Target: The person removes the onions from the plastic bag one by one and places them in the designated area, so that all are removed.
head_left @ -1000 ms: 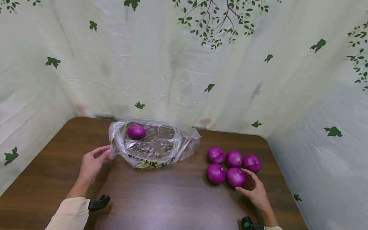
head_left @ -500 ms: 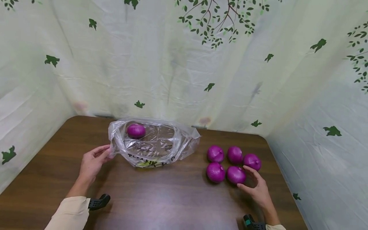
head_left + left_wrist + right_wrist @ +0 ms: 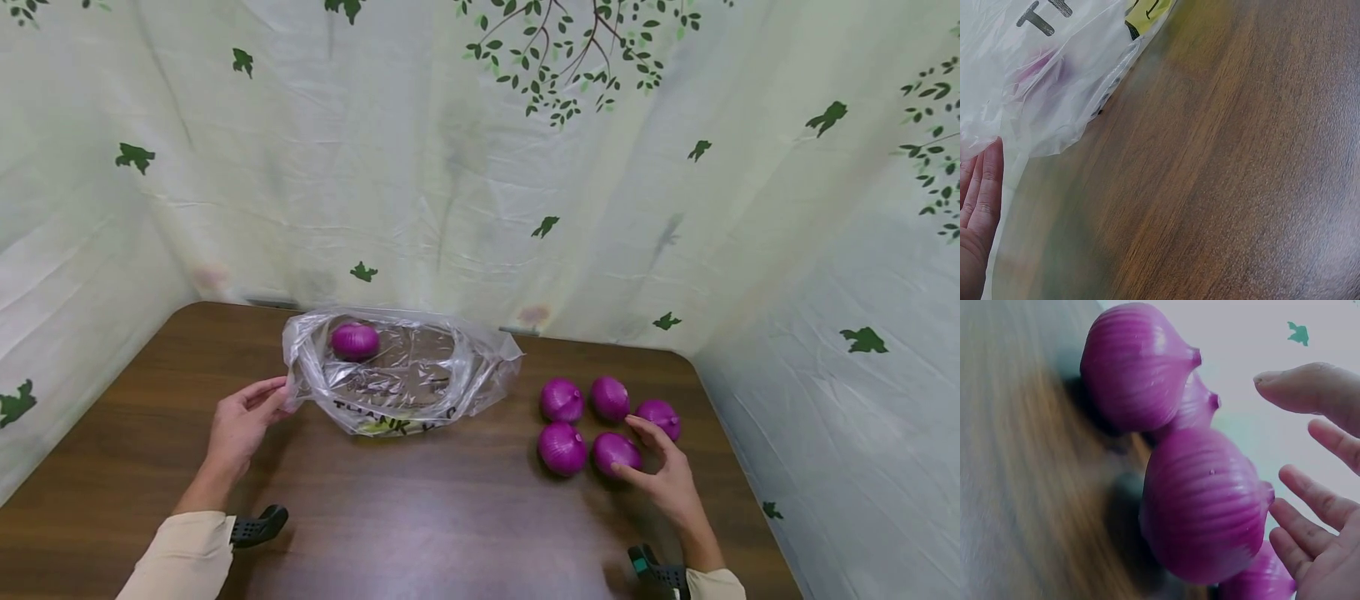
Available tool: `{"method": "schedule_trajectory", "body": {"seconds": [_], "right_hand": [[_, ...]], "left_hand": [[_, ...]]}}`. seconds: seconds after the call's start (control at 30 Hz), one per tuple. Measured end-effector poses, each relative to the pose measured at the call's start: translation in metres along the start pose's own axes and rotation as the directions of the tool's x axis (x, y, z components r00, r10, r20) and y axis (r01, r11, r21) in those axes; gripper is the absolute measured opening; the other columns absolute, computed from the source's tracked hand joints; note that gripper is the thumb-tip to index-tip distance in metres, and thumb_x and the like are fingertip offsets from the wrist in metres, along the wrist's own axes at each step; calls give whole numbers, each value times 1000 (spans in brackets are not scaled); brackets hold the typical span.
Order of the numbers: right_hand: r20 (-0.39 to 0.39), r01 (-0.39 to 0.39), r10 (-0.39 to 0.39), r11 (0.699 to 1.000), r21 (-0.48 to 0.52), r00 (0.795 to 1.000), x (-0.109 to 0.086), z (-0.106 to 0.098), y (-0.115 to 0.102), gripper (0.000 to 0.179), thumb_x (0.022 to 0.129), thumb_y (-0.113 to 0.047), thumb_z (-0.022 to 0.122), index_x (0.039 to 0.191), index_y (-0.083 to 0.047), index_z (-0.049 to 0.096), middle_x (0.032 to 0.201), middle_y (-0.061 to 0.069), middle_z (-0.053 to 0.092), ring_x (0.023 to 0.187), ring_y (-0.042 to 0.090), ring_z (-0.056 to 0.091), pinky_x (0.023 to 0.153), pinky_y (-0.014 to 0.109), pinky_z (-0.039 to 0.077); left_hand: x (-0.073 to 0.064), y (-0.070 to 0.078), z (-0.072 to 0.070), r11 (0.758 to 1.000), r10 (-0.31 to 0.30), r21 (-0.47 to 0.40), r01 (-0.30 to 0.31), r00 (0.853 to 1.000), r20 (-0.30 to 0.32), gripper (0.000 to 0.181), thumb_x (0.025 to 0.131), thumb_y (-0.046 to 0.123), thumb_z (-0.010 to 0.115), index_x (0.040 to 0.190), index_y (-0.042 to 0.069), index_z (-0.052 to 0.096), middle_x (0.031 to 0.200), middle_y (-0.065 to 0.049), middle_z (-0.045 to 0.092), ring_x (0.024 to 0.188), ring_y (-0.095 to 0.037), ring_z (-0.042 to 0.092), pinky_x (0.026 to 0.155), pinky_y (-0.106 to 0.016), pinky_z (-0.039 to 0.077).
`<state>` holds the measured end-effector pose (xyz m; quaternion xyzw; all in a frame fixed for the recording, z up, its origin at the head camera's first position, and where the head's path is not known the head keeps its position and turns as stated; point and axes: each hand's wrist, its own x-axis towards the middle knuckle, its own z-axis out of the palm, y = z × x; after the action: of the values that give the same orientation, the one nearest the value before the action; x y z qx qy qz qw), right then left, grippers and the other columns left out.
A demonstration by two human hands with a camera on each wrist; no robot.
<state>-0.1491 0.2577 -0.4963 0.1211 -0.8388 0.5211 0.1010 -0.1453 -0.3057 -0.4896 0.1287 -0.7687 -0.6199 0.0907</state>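
A clear plastic bag point(image 3: 472, 379) with printed lettering lies at the table's back left, mouth spread wide, one purple onion point(image 3: 355, 342) inside. My left hand point(image 3: 243, 425) pinches the bag's left edge; in the left wrist view its fingers point(image 3: 988, 181) reach against the plastic. Several more purple onions stand loose at the right. My right hand point(image 3: 670, 483) is at the front right onion point(image 3: 615, 452), thumb over its near side and fingers beyond it. The right wrist view has those fingers point(image 3: 1319, 500) spread and uncurled beside the large near onion point(image 3: 1207, 506).
Other onions sit close around that one: front left point(image 3: 562, 449), back left point(image 3: 562, 400), back middle point(image 3: 611, 398) and back right point(image 3: 660, 418). The brown wooden table point(image 3: 420, 517) ends at a leaf-printed curtain point(image 3: 450, 167) along the back and sides.
My right hand has shifted slightly, its thumb now over the front right onion, which has tilted. The back middle onion has rolled a little away. My left hand and the bag stay put.
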Motion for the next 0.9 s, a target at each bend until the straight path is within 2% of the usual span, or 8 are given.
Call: {"method": "schedule_trajectory", "body": {"seconds": [0.13, 0.37, 0.67, 0.77, 0.9], "right_hand": [[12, 53, -53, 998, 24, 999, 6, 5, -3, 63, 72, 5, 80, 129, 3, 54, 132, 23, 52, 119, -4, 43, 99, 9, 33], [47, 33, -34, 999, 39, 998, 16, 13, -16, 62, 75, 1, 80, 131, 1, 53, 134, 16, 51, 119, 4, 46, 98, 11, 36], [76, 94, -103, 989, 116, 992, 36, 32, -37, 57, 74, 12, 76, 126, 10, 53, 129, 30, 50, 113, -2, 48, 96, 14, 41], [94, 91, -102, 989, 120, 990, 43, 39, -44, 55, 76, 10, 75, 126, 9, 53, 130, 28, 51, 114, 4, 50, 98, 16, 41], [136, 39, -55, 992, 121, 989, 52, 49, -52, 53, 81, -1, 76, 129, 1, 54, 132, 19, 53, 118, 25, 52, 98, 19, 41]], "left_hand": [[0, 0, -1, 1000, -7, -2, 7, 1000, 6, 53, 96, 27, 60, 130, -12, 49, 88, 26, 57, 78, 5, 62, 72, -13, 53], [0, 1, -1, 999, -17, -31, 17, 1000, 1, 53, 95, 26, 61, 130, -13, 49, 87, 26, 58, 77, 4, 63, 72, -13, 53], [-1, -2, 0, 1000, -12, -27, 12, 1000, 6, 53, 96, 26, 60, 130, -12, 49, 89, 24, 58, 78, 3, 64, 73, -13, 52], [-1, -1, 0, 1000, -9, -24, 9, 1000, 0, 53, 96, 26, 60, 130, -12, 49, 91, 23, 58, 78, 3, 64, 73, -13, 53], [-1, 0, -2, 1000, -12, -16, 12, 1000, -3, 52, 96, 27, 60, 130, -12, 49, 91, 22, 58, 77, 3, 64, 73, -12, 52]]}}
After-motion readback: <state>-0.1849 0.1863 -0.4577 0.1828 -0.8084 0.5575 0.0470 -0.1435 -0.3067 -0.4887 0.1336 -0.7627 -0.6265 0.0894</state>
